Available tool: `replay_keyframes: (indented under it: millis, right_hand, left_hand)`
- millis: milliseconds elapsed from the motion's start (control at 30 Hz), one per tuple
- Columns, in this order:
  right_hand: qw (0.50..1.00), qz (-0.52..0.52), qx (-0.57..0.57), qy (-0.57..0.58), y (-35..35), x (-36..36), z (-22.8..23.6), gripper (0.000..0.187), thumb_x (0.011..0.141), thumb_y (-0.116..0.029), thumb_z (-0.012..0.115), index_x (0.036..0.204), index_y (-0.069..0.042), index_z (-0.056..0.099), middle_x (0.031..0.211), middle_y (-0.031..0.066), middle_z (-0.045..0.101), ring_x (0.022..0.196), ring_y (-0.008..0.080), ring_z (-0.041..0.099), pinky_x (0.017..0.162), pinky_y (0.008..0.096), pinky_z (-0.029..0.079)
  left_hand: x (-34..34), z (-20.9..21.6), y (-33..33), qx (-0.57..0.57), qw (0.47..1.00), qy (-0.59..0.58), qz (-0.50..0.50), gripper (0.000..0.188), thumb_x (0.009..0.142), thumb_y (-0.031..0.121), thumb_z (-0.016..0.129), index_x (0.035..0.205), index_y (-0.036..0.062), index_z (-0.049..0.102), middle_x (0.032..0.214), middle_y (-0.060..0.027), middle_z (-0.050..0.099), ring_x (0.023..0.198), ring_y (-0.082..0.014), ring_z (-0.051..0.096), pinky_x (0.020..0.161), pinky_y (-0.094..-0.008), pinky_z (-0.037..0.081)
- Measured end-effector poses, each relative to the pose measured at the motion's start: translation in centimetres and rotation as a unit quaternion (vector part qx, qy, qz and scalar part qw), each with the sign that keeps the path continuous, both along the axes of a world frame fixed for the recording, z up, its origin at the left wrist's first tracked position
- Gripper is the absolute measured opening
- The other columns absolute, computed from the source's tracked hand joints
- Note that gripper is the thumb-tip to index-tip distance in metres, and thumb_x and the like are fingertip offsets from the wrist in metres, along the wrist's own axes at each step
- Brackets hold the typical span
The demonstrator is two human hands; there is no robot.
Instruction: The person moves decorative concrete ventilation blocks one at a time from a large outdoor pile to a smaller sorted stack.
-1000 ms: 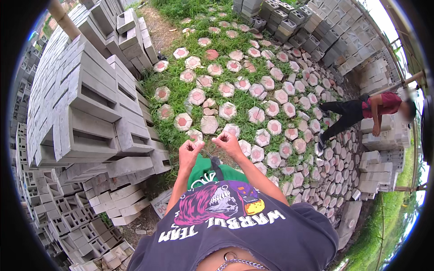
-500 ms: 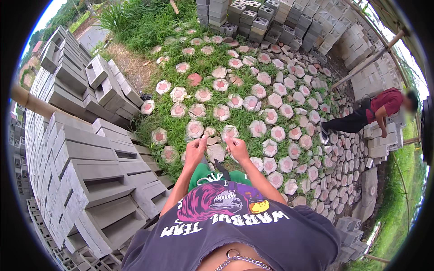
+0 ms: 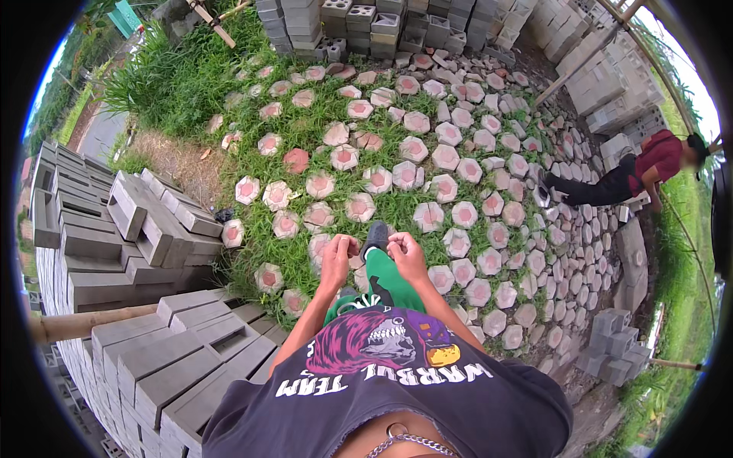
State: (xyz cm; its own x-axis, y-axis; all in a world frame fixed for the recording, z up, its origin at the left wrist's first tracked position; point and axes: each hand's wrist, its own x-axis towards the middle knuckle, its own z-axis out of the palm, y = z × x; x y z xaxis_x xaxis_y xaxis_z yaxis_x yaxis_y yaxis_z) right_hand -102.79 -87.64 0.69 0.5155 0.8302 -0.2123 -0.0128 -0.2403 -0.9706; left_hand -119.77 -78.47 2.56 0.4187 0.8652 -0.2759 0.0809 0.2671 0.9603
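Observation:
My left hand [image 3: 338, 258] and my right hand [image 3: 406, 256] are held up in front of my waist, a short gap between them. The fingers of both are curled in, thumb against fingertips, as in a pinch. Whatever they may hold is hidden or too small to make out. Below them are my green shorts [image 3: 389, 273] and one dark shoe [image 3: 376, 235], set forward on the ground. Pale hexagonal paving stones [image 3: 360, 207] with reddish centres lie spaced out in the grass around my foot.
Stacked grey concrete blocks [image 3: 164, 343] rise close on my left, crossed by a bamboo pole [image 3: 92, 322]. More hollow blocks [image 3: 385, 30] stand at the far side. At right, a person [image 3: 641, 172] in a red shirt and dark trousers stands near a small block pile [image 3: 615, 347].
I have stepped forward, one shoe now showing ahead between my hands. The left block stacks have slid nearer and leftward in view. Both hands keep their pinched shape. The person's arm and stance have shifted.

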Motion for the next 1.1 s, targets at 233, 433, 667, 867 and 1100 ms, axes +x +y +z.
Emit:
replay_keyframes:
  millis: [233,433,667,867,1100]
  right_hand:
    - [0.999,0.008,0.008,-0.034,13.4,9.2,0.5,0.026,0.089,-0.027,0.061,0.095,-0.002,0.063,0.08,0.0041,0.065,0.074,0.0102,0.06,0.069,0.0264,0.048]
    - [0.994,0.009,0.023,-0.103,22.4,17.8,2.5,0.028,0.089,-0.029,0.061,0.095,-0.002,0.064,0.081,0.0046,0.067,0.075,0.011,0.061,0.07,0.0276,0.049]
    - [0.994,-0.049,-0.009,-0.096,29.4,24.8,0.3,0.024,0.09,-0.025,0.06,0.094,-0.001,0.064,0.08,0.0034,0.065,0.075,0.0105,0.06,0.071,0.0262,0.048]
    - [0.995,-0.093,0.01,-0.044,40.1,31.9,-0.4,0.024,0.09,-0.024,0.06,0.092,0.0,0.064,0.08,0.0023,0.065,0.075,0.0077,0.059,0.071,0.024,0.047]
    - [0.987,-0.159,0.004,-0.038,49.9,39.3,2.1,0.024,0.091,-0.024,0.06,0.091,0.0,0.063,0.079,0.0016,0.064,0.072,0.0073,0.058,0.067,0.0235,0.047]
  left_hand:
    - [8.9,0.1,10.7,0.005,1.0,-0.004,-0.016,0.037,0.101,0.028,0.039,0.085,0.0006,0.059,0.075,-0.0043,0.061,0.068,-0.0108,0.053,0.065,-0.0268,0.044]
    - [16.4,0.8,21.0,0.031,0.999,-0.012,0.002,0.038,0.101,0.03,0.04,0.087,0.0012,0.059,0.077,-0.0047,0.062,0.07,-0.0107,0.055,0.066,-0.0268,0.044]
    - [23.9,0.6,31.1,0.006,0.999,-0.02,-0.031,0.039,0.101,0.033,0.041,0.086,0.0024,0.061,0.075,-0.0036,0.063,0.069,-0.0104,0.056,0.066,-0.0258,0.044]
    - [33.1,-0.6,42.8,-0.021,0.996,-0.066,-0.049,0.036,0.1,0.032,0.044,0.087,0.0027,0.062,0.076,-0.0028,0.063,0.067,-0.009,0.054,0.064,-0.0244,0.043]
    - [43.4,2.8,55.8,0.023,0.987,-0.081,-0.135,0.033,0.099,0.028,0.047,0.085,0.0015,0.06,0.076,-0.0035,0.062,0.067,-0.0093,0.053,0.065,-0.0249,0.043]
